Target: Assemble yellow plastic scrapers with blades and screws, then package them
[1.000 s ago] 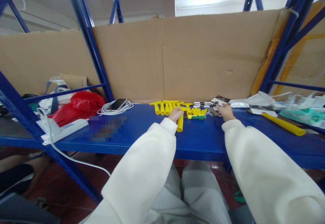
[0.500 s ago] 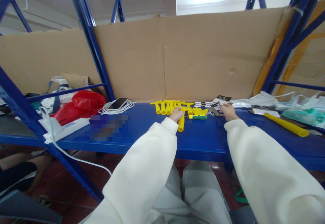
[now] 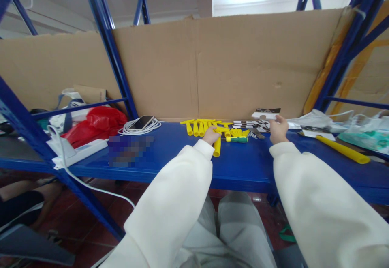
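Note:
My left hand (image 3: 210, 135) is closed around a yellow T-shaped tool with a tubular handle (image 3: 216, 148), held just above the blue shelf. In my right hand (image 3: 278, 129), a black-and-white packet (image 3: 265, 114) is pinched at its right end and raised off the surface. Several more yellow T-shaped tools (image 3: 195, 127) lie in a row beyond my left hand. Between the hands are a screwdriver (image 3: 237, 140) with a green-and-yellow handle, small yellow pieces (image 3: 238, 132) and flat grey metal pieces (image 3: 257, 133). Black-and-white packets (image 3: 241, 124) lie behind them.
To the left are a phone (image 3: 142, 123) on a coiled white cable (image 3: 156, 125), a white power strip (image 3: 82, 153) and a red bag (image 3: 101, 123). A long yellow tube (image 3: 343, 149) and plastic bags (image 3: 369, 130) lie right. Cardboard (image 3: 243, 65) backs the shelf.
My right hand has lifted the black-and-white packet up from the shelf and moved slightly right. My left hand has stayed almost still with the yellow tool.

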The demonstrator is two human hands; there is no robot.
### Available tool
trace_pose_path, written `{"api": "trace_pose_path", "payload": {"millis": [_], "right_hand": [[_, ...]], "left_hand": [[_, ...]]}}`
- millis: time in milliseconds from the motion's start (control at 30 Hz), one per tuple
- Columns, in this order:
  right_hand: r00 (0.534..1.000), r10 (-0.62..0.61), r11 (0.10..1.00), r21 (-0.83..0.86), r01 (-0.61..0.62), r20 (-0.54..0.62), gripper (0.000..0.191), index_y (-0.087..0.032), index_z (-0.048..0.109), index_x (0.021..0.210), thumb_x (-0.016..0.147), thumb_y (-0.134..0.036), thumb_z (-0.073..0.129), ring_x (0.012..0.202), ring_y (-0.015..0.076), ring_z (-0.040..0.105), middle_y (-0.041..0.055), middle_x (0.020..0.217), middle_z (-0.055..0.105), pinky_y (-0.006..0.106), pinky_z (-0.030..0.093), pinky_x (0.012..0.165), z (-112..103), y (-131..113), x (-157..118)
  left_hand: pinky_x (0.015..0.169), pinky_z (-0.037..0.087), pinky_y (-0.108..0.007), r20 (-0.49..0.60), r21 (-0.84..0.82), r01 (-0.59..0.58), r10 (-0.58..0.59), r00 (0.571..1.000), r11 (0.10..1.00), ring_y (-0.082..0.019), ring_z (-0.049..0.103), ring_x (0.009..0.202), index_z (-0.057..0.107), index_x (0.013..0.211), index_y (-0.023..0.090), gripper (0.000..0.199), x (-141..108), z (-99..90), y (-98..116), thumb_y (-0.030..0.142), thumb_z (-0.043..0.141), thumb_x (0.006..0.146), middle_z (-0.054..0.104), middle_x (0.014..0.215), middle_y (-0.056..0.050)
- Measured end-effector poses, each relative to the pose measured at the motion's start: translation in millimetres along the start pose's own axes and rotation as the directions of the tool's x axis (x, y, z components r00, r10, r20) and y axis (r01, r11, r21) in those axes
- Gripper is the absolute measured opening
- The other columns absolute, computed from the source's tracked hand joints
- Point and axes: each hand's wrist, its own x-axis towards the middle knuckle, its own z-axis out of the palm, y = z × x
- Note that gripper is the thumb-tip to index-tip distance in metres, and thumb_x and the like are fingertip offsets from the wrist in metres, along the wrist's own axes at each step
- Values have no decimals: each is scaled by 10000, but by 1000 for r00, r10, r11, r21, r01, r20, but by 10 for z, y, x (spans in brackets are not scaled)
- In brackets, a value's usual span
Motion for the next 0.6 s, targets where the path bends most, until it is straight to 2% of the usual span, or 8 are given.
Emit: {"api": "trace_pose_path", "payload": {"millis": [100,200,333,400,467,600], "right_hand": [[997,-73,995,67,71,15,459,-165,584,1088,641,-145,684,906,189,610,31,940,582,402,526,913,34,-22,-4],[992,-118,987,113,112,51,509,-183,549,1138,653,-187,704,897,182,601,12,911,552,411,522,926,57,-26,-20],[989,-61,983,178,37,134,591,-193,525,1185,633,-186,737,910,186,624,0,899,553,405,532,915,73,-34,-67],[982,-24,978,209,-16,186,564,-191,550,1130,606,-171,755,913,192,642,-2,881,578,400,538,908,75,-60,-114],[969,-26,973,230,-31,245,449,-186,593,1001,586,-164,763,900,199,656,2,845,617,402,543,908,74,-96,-176],[924,-98,976,216,17,370,224,-188,627,768,603,-219,776,853,214,678,23,764,687,411,554,889,58,-176,-303]], "left_hand": [[840,522,-355,-4,-113,-9,8,1000,994,-217,667,781,647,1029,150,453,39,-1,-14,-60,683,630,645,740,-21],[838,527,-365,-15,-233,-9,5,1000,972,-199,660,740,632,998,168,490,54,2,-10,-97,689,589,611,706,12],[797,545,-309,-86,-341,-13,-17,996,940,-131,634,658,611,1025,171,514,51,11,17,-98,688,594,599,745,33],[792,551,-297,-99,-388,-10,-31,995,922,-118,637,642,606,1045,169,514,52,11,29,-85,689,606,612,770,26],[785,556,-297,-94,-441,-3,-43,995,898,-114,640,626,606,1044,164,488,63,7,36,-74,687,625,620,761,22],[800,561,-313,-110,-535,-43,-19,994,844,-133,665,660,621,930,163,323,117,-5,20,-35,677,681,631,705,21]]}}
